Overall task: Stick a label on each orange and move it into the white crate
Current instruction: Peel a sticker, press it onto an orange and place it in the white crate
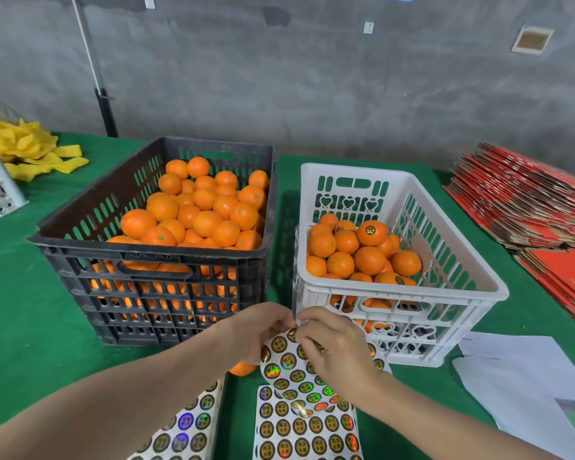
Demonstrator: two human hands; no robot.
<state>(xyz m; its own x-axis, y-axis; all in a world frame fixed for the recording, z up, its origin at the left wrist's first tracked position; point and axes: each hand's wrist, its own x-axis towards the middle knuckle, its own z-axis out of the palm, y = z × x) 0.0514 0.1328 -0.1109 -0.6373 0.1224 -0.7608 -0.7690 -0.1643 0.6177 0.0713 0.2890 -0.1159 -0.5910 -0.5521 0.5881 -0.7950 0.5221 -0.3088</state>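
Label sheet (291, 376) pinched by left hand (259, 330) and right hand (337, 348)

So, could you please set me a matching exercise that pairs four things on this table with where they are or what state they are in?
Things:
1 black crate
2 white crate
3 label sheet
4 red cardboard stack

Place or state:
A held by the left hand and right hand
B at the right edge of the table
C piled high with oranges
D partly filled, a labelled orange on top

Pairs: 1-C, 2-D, 3-A, 4-B
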